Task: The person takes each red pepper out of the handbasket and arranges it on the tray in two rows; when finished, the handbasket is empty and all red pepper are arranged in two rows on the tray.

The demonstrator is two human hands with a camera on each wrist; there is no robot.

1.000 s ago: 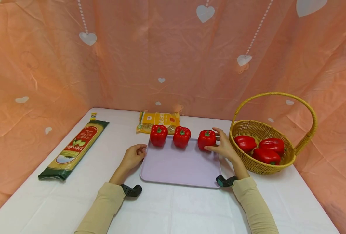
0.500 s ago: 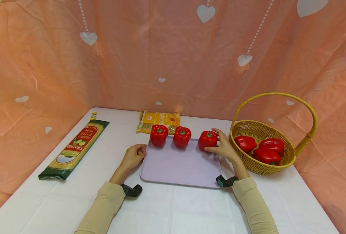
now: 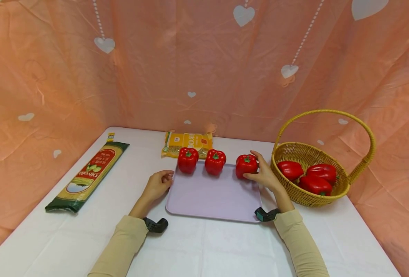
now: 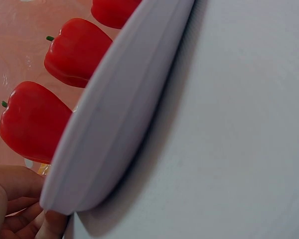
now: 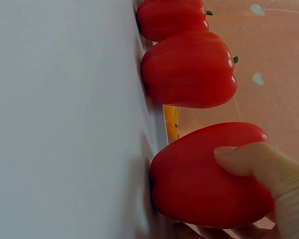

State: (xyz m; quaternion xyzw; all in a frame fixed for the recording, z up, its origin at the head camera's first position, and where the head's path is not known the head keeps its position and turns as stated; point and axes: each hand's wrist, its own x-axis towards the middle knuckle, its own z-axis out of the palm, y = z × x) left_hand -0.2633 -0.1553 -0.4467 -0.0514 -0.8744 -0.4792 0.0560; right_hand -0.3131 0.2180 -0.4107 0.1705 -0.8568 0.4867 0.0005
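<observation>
Three red bell peppers stand upright along the far edge of a pale purple tray point(image 3: 211, 200): the left pepper point(image 3: 188, 161), the middle pepper point(image 3: 215, 163) and the right pepper point(image 3: 246, 167). My right hand point(image 3: 267, 175) holds the right pepper from its right side. In the right wrist view the thumb of the hand point(image 5: 269, 172) lies on the pepper point(image 5: 209, 179), with the other fingers partly hidden beneath it. My left hand point(image 3: 156, 186) grips the tray's left edge; the left wrist view shows its fingers point(image 4: 20, 214) at the rim point(image 4: 65, 199).
A wicker basket point(image 3: 303, 198) with a tall handle stands at the right, holding three red peppers. Behind the tray lies a yellow noodle package point(image 3: 187, 140). A long green and red package point(image 3: 90, 173) lies at the left. A pink curtain closes the back.
The right pepper has shifted slightly to the right on the tray, with my right hand round it. My left hand and the other two peppers have not visibly moved.
</observation>
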